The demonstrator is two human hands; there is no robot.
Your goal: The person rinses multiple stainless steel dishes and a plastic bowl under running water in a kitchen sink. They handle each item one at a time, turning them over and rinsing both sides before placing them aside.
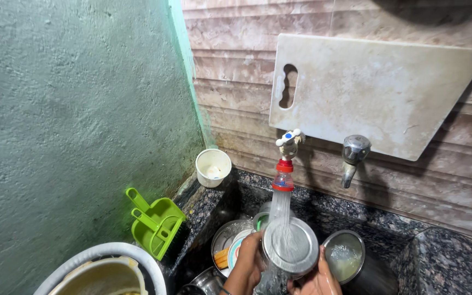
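- Dark speckled stone worktop (443, 262) surrounds a sunken sink (247, 196) beneath a tiled wall, where a pale cutting board (378, 93) leans.
- Head view: left hand (245, 267) and right hand (317, 278) clasp a round steel lid (290, 247) under the running tap (288, 145).
- Beside it, a steel bowl (344, 257) holds cloudy water; a white cup (213, 166) stands at the back-left corner.
- A green dustpan (157, 221) leans at the left edge.
- Both wrists are cut off below.

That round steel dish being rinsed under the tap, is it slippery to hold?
Probably: water pours over the steel dish, and its smooth metal looks wet. It seems stiff and fairly light, since the left hand and right hand hold it up by the rim.
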